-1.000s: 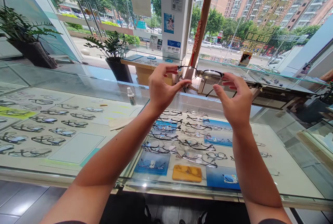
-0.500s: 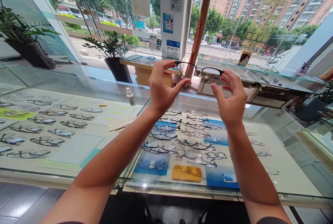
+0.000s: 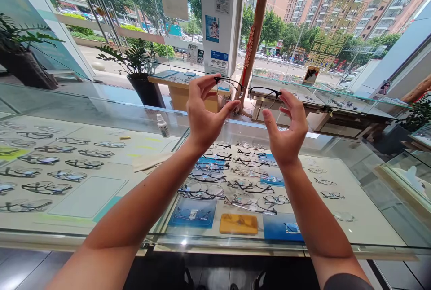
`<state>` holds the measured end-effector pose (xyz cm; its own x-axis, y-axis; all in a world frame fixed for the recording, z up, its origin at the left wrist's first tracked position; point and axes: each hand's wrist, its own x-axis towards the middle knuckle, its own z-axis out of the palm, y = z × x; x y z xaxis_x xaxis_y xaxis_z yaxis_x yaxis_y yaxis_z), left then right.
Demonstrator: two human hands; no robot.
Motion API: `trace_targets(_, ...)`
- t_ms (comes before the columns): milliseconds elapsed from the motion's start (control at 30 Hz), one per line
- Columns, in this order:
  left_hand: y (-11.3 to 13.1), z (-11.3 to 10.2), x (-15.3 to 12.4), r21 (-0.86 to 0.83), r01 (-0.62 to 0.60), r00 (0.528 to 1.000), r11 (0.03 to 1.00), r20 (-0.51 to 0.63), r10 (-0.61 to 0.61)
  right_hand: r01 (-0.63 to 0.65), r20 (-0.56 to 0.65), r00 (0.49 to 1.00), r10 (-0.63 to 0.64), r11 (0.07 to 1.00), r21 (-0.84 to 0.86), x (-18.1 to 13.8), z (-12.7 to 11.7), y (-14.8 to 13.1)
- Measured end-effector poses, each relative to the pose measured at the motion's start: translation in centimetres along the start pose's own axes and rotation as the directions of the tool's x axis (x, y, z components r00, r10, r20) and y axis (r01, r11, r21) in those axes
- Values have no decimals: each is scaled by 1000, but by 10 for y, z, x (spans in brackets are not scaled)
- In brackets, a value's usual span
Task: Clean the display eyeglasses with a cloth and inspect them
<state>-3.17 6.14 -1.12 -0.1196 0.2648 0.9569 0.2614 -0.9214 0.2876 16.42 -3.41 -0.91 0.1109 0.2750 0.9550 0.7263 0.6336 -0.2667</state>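
I hold a pair of dark-rimmed glasses (image 3: 249,90) up in the air above a glass display counter (image 3: 215,240). My left hand (image 3: 204,112) pinches the frame's left end between fingertips and thumb. My right hand (image 3: 286,128) grips the right end with curled fingers. The lenses face away from me and sit level between both hands. Beneath the glass lie several pairs of glasses (image 3: 232,182) on white and blue pads.
A small white bottle (image 3: 163,125) stands on the counter at left of my hands, near a folded cloth (image 3: 148,161). More glasses (image 3: 50,164) fill the left case. A yellow-brown case (image 3: 238,224) lies near the front edge. Potted plants (image 3: 141,68), a wooden post (image 3: 253,34) and windows stand behind.
Both hands have lifted the glasses a little higher and drifted left. The frame has been turned more level, and my view has swung slightly to the right.
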Motion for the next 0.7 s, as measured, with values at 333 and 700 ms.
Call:
trace_targets(333,3,1,-4,176,-77,993,981,-72,91,-208,-78,971,226,960,188,8,0,8)
trace_targets(700,6,2,-6,172,-72,995,982,-57,83,-296,-42,944,328,893,338,12,-4,8)
